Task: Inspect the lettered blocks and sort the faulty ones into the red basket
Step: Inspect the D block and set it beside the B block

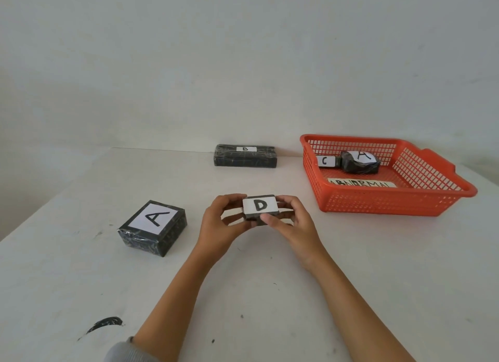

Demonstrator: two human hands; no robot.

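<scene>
Your left hand (220,221) and right hand (290,221) pinch the D block (259,207) by its ends above the table (351,267); a loosened finger could drop it. The basket (388,202) sits at two o'clock, path clear; A block (152,228) at nine, B block (245,155) at twelve.

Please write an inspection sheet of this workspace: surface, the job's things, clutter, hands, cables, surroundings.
Surface: white table, with dark scuffs and a black smear near the left front.
Job's things: D block held above the table; A block at left; B block at the far edge; red basket at right, labelled ABNORMAL, holding a C block and a misshapen A block.
Clutter: nothing seen.
Hands: left hand and right hand both grip the D block.
Cables: nothing seen.
Surroundings: plain white wall.
</scene>
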